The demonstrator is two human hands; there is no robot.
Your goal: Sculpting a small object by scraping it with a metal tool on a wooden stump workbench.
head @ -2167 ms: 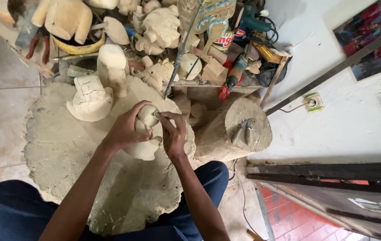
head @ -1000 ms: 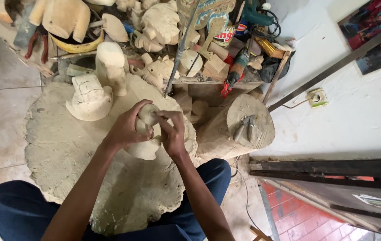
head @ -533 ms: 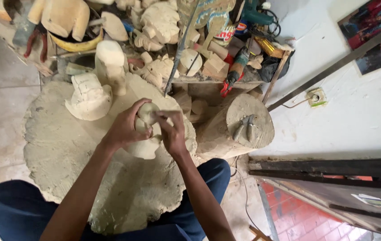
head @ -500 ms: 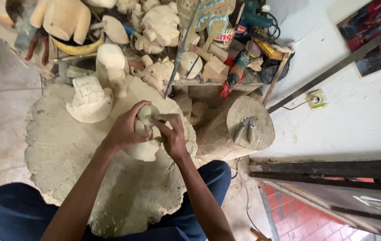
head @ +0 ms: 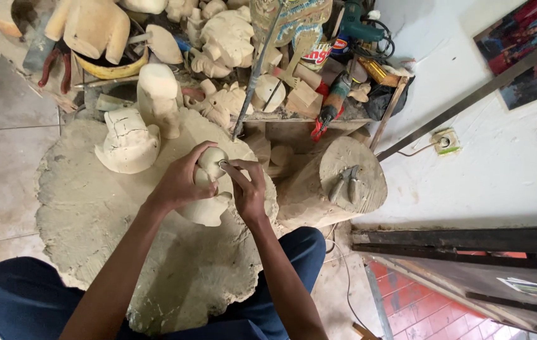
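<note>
Item: pale carved figure [head: 209, 204], standing on the round dusty slab [head: 92, 214] between your knees. Your left hand [head: 177, 182] wraps around its upper part; your right hand [head: 248, 189] pinches a small tool [head: 223, 165] (too small to identify) against the figure's rounded head. Ahead of your left hand: a cracked pale carving [head: 127, 141] and a tall pale block [head: 157, 94]. Right of your right hand: a log stump [head: 338, 186] bearing pliers [head: 343, 181].

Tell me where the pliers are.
In the head view, the pliers lie on top of the round wooden stump, right of the person's right hand and the carving.
</note>
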